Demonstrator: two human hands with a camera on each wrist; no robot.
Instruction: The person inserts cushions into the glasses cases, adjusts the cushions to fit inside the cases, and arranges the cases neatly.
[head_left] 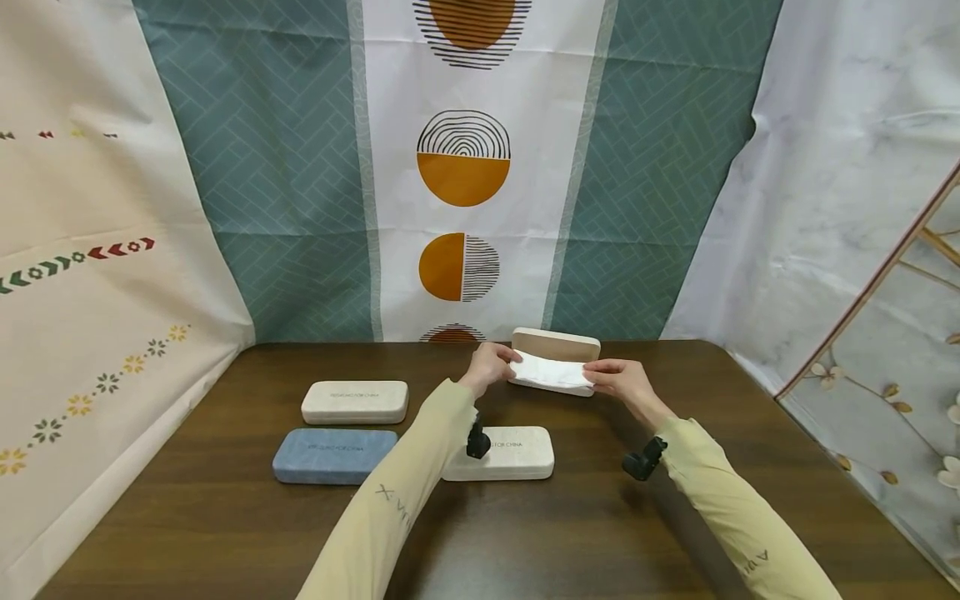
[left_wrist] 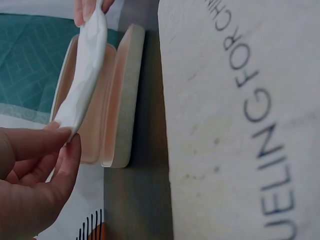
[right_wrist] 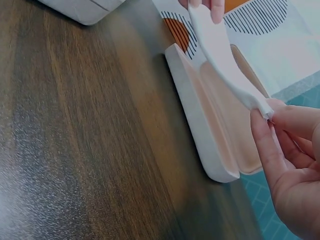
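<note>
A folded white cloth (head_left: 551,370) is stretched between both hands above an open glasses case (head_left: 557,344). My left hand (head_left: 491,367) pinches its left end between thumb and fingers, as the left wrist view shows up close. At the other end, my right hand (head_left: 621,382) pinches the cloth, clearly seen in the right wrist view. The case is off-white outside with a pinkish-beige lining (right_wrist: 235,125), and its lid stands raised at the back. In the head view the cloth hides much of the case's lower half.
A closed off-white glasses case (head_left: 517,454) lies in front, partly behind the left forearm. To the left are another closed white case (head_left: 356,402) and a blue one (head_left: 330,456). Patterned cloth hangings (head_left: 465,200) border the dark wooden table (head_left: 187,533).
</note>
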